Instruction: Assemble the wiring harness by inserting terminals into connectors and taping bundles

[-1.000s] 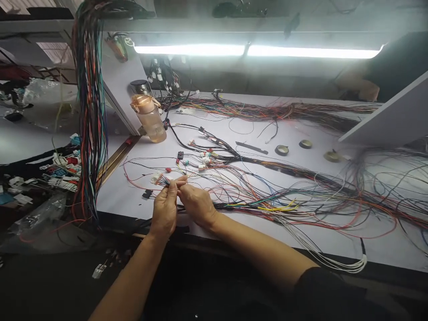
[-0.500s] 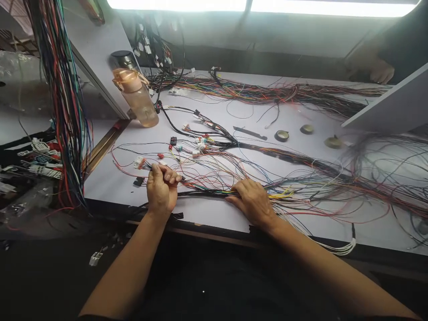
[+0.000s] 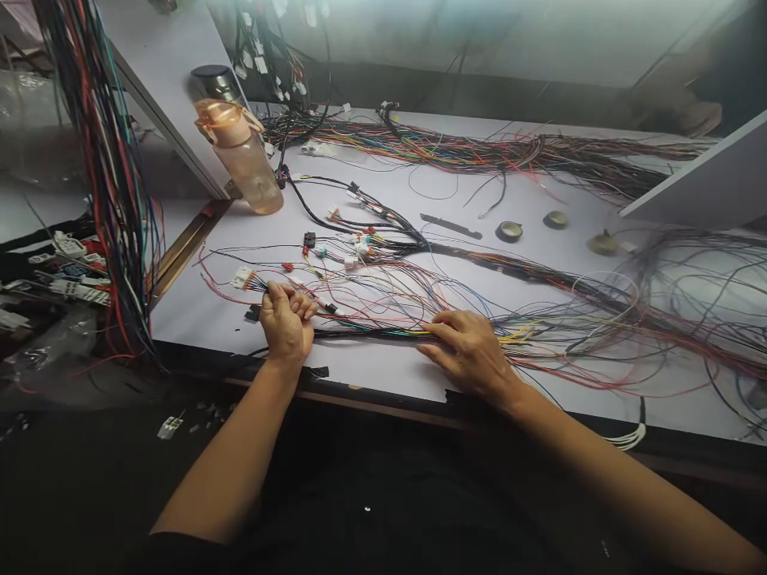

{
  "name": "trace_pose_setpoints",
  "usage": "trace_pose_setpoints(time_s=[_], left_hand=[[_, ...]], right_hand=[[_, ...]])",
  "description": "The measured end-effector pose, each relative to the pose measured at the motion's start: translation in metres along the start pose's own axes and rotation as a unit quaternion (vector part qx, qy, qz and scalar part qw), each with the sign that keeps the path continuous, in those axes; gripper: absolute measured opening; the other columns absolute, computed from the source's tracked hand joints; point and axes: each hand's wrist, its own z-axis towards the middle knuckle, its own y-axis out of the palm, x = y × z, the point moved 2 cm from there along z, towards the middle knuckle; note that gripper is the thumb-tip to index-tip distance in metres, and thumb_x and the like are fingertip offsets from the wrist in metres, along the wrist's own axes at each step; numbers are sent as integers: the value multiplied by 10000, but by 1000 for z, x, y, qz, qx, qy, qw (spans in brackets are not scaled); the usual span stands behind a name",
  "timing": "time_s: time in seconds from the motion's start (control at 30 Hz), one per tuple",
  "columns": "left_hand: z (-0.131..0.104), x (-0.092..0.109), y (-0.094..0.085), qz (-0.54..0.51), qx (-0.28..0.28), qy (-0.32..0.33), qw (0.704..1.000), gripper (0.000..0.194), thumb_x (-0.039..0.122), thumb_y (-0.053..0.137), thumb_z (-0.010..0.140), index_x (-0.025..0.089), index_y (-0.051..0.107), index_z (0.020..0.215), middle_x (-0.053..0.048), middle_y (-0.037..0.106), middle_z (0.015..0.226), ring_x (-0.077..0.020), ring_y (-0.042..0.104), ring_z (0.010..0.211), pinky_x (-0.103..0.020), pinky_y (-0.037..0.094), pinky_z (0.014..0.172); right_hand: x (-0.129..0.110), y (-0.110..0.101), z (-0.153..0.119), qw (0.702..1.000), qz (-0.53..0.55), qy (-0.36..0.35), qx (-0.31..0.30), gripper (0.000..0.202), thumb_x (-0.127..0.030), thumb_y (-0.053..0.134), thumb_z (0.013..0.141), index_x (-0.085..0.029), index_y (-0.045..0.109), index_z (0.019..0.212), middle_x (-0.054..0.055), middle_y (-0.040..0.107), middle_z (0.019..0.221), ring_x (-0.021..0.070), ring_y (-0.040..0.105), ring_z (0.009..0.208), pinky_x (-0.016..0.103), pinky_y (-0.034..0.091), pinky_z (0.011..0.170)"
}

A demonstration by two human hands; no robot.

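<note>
My left hand (image 3: 286, 319) is closed round a bunch of thin wires that lead to a white multi-pin connector (image 3: 243, 278) just beyond its thumb. A black connector (image 3: 252, 313) lies beside that wrist. From under this hand a dark wire bundle (image 3: 368, 334) runs right along the near side of the table. My right hand (image 3: 467, 351) rests over the bundle, fingers across the wires and thumb apart from them, with white tabletop showing in the gap. Yellow wires (image 3: 520, 334) fan out past its knuckles. The palm side is hidden.
Behind lies a taped harness branch (image 3: 479, 259) with several small connectors. A grey flat blade-like strip (image 3: 451, 225) and tape rolls (image 3: 510, 231) are near it. A bottle (image 3: 248, 172) stands back left. Wires (image 3: 113, 176) hang at left. Another person's hand (image 3: 698, 116) shows far right.
My right hand has slid a little right along the bundle, its thumb and fingers now wider apart. My left hand keeps its grip. The view has tilted slightly down.
</note>
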Motion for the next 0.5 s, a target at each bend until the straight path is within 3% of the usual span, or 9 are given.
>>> trace_pose_setpoints(time_s=[0.07,0.17,0.33,0.5], left_hand=[[0,0,1,-5,-1,1,1000,409,538,586,844,179,460,692,86,288,478,-46,259,393,-162,254,390],[0,1,0,-7,1,-4,1000,413,539,584,845,179,456,690,88,285,474,-44,254,390,-160,249,388],[-1,1,-1,13,5,5,1000,435,571,583,831,182,452,688,88,288,472,-44,251,387,-160,236,378],[-6,2,1,30,-11,20,999,444,581,600,816,184,445,690,89,294,480,-43,259,390,-166,251,387]], right_hand=[[-10,3,5,999,-27,18,5,323,-480,607,875,-194,689,998,73,666,980,217,547,896,360,352,806],[-19,11,11,999,-39,19,14,224,-395,601,899,-192,696,912,58,674,911,197,538,831,338,355,743],[-11,18,7,999,31,-2,34,185,-326,579,921,-217,728,914,47,687,886,185,541,825,319,392,735],[-6,12,13,982,155,108,-1,274,-428,578,905,-226,748,833,46,681,841,180,576,824,320,424,773]])
